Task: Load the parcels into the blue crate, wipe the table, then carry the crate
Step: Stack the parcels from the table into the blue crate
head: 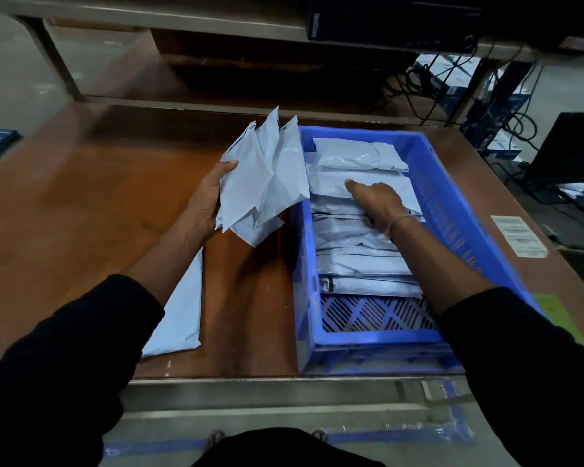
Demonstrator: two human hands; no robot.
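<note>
A blue crate (452, 203) stands on the brown table (81, 203), right of centre. Several pale grey parcels (358, 254) lie stacked inside it, filling the far part; the near part of its slotted floor is bare. My left hand (209, 200) grips a fanned bunch of parcels (263, 183) just left of the crate's far-left corner, held above the table. My right hand (375, 203) reaches into the crate and grips a parcel in the stack, thumb on top, fingers tucked under it. One more parcel (182, 318) lies flat on the table under my left forearm.
A white label (518, 235) is stuck on the table right of the crate. A low shelf (189, 96) runs behind the table. Cables and boxes (486, 82) crowd the floor at the back right, beside a dark monitor (573, 146). Blue tape marks the floor near my feet.
</note>
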